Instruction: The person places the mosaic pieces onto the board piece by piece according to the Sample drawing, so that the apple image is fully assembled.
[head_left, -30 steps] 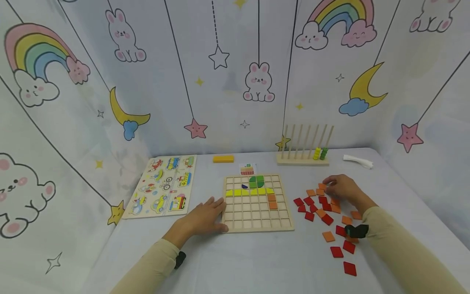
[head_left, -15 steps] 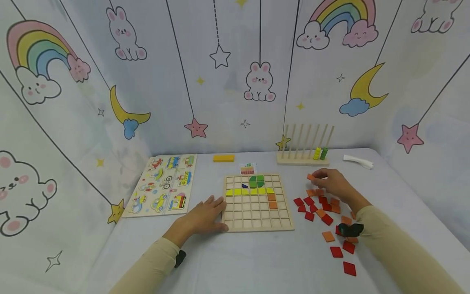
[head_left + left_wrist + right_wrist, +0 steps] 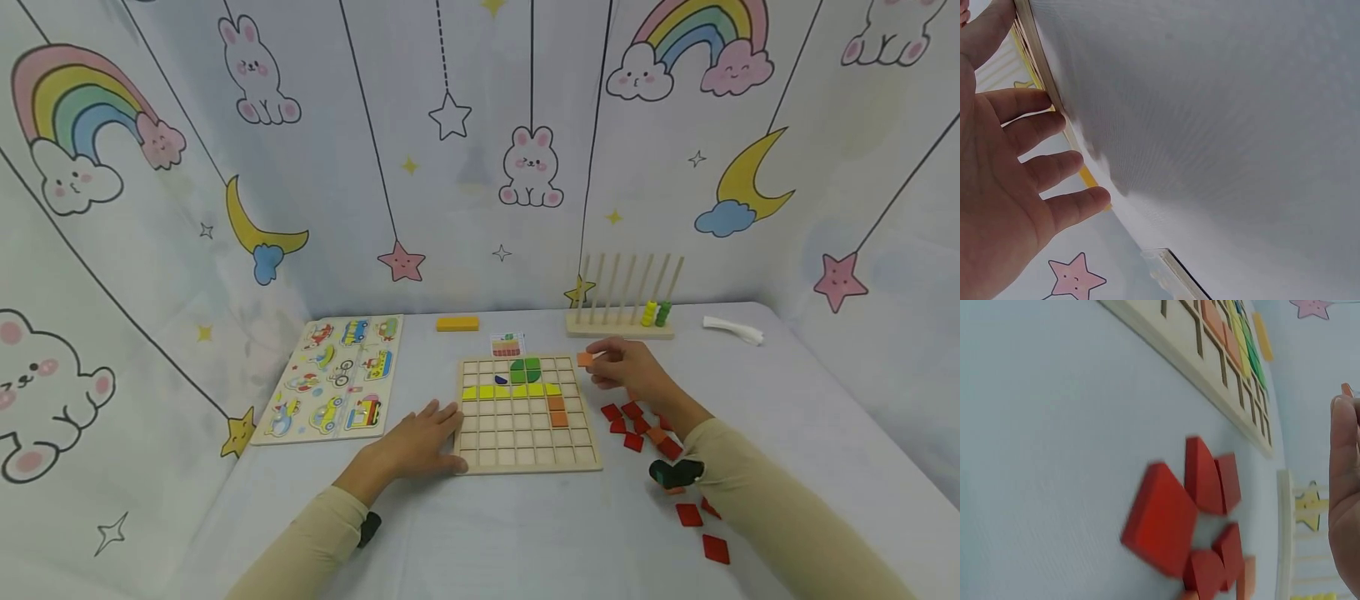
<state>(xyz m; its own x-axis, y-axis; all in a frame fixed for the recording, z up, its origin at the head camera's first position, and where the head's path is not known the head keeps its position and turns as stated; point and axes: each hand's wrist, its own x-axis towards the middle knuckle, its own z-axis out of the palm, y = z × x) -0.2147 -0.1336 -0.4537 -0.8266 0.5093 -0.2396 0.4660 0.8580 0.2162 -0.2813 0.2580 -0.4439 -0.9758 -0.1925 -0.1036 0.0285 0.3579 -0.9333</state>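
Observation:
My right hand (image 3: 630, 367) pinches an orange square tile (image 3: 585, 359) between thumb and fingers, just off the upper right corner of the wooden grid board (image 3: 487, 433). The same tile shows as a sliver at the fingertips in the right wrist view. On the board sit a row of yellow pieces (image 3: 483, 392), a green rounded shape (image 3: 524, 371), a small dark blue piece (image 3: 501, 380) and two orange tiles (image 3: 557, 411). My left hand (image 3: 416, 442) rests with spread, straight fingers at the board's left edge; the left wrist view shows its fingertips (image 3: 1054, 119) against that edge.
Loose red tiles (image 3: 688, 515) and orange ones lie right of the board, partly under my right forearm. Behind the board is a small picture card (image 3: 507, 344) and a yellow block (image 3: 457, 323). A peg rack (image 3: 618, 329) stands back right; a vehicle puzzle (image 3: 330, 383) lies left.
My right hand has picked an orange tile from the loose pile and carried it left, to beside the board's upper right corner. The left hand stays where it was.

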